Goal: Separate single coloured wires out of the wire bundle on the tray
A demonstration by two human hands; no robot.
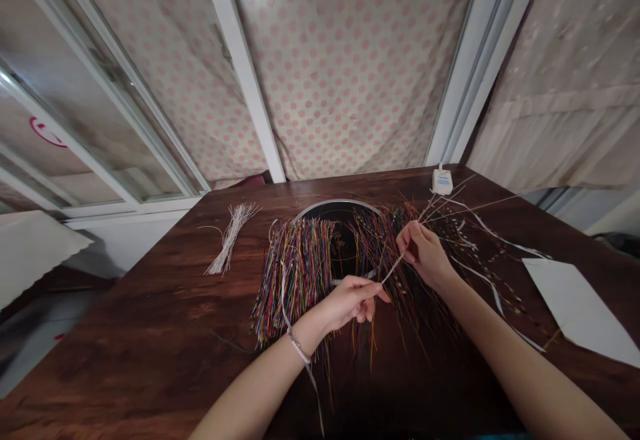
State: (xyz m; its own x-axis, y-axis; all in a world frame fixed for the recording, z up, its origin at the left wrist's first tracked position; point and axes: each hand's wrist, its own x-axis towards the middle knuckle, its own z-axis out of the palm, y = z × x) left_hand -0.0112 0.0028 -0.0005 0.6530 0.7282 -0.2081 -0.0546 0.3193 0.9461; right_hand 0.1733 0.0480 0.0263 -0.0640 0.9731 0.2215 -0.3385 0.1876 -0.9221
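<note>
Thin pale cords (393, 269) run between my two hands at the middle of the table. My left hand (353, 301) pinches their lower end between thumb and fingers. Higher and to the right, my right hand (419, 248) is closed on the same cords, whose loose ends fan out above it. Under and left of my left hand lies a thick bundle of multicoloured cords (300, 273). Darker cords (370, 240) spread beneath my right hand. Behind both lies a round black object with a pale rim (335, 205), partly covered by the cords.
A tied bunch of white cords (231, 240) lies on the dark wooden table (165, 313) at the left. To the right are white ribbon (493, 290), strings of small beads (493, 257) and a white sheet (575, 300). A small white box (442, 181) stands at the back.
</note>
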